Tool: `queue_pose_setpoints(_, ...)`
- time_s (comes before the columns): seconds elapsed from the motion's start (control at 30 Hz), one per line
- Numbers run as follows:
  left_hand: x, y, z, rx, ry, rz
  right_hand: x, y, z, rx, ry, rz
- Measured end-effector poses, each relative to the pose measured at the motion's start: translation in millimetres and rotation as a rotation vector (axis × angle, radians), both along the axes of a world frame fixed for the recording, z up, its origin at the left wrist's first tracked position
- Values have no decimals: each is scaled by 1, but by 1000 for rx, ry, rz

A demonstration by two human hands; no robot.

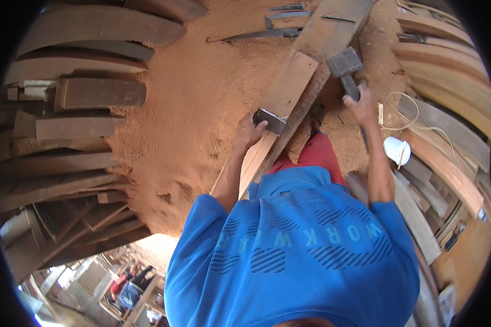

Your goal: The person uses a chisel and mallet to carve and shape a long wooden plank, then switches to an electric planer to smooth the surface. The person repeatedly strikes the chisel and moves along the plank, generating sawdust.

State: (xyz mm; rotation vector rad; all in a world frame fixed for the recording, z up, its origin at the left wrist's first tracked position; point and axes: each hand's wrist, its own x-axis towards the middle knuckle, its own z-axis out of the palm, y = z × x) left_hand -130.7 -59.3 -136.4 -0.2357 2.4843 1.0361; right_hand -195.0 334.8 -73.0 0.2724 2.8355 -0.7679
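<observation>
Left hand (249,132): grips a flat dark metal blade (270,121), fingers wrapped round its near end, and holds it against the face of the plank (281,103).
Right hand (361,104): clenched round the handle of a hammer (345,64); the square dark head stands above the plank's right edge, apart from the blade.
Plank: a long pale board running from the lower middle toward the upper right, lying on a second, darker board (333,27) beneath it.
Floor: a broad mound of reddish sawdust (202,98) fills the middle of the view and lies under both boards.
Upper edge: thin dark metal strips (267,34) rest on the sawdust, well apart from the hands.
Left side: stacked curved timber pieces (87,92), grey-brown, ring the sawdust.
Right side: more stacked timbers (447,71); among them a small white tub (396,150) and a loop of pale cord (406,111), just beside the right forearm.
Obstruction: the person's blue shirt (294,245), printed with lighter stripes and lettering, covers the lower middle; a red trouser leg (316,155) shows between the arms.
Lower left: another person (130,283) sits far off in a lit yard; detail too small to tell.
</observation>
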Motion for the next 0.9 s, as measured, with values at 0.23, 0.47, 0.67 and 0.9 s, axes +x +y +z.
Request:
queue_pose_setpoints(0.23,-12,-8,-4,103,21,-6,134,-109,0,-488,-25,-115)
queue_pose_setpoints(0.47,-20,-16,-24,174,0,29,138,-171,-6,-194,17,148)
queue_pose_setpoints(0.67,-26,-18,-26,184,-54,1,127,-179,-4,-99,-58,198)
queue_pose_setpoints(0.9,-28,-26,-44,208,-15,-23,114,-186,-10,8,-187,206)
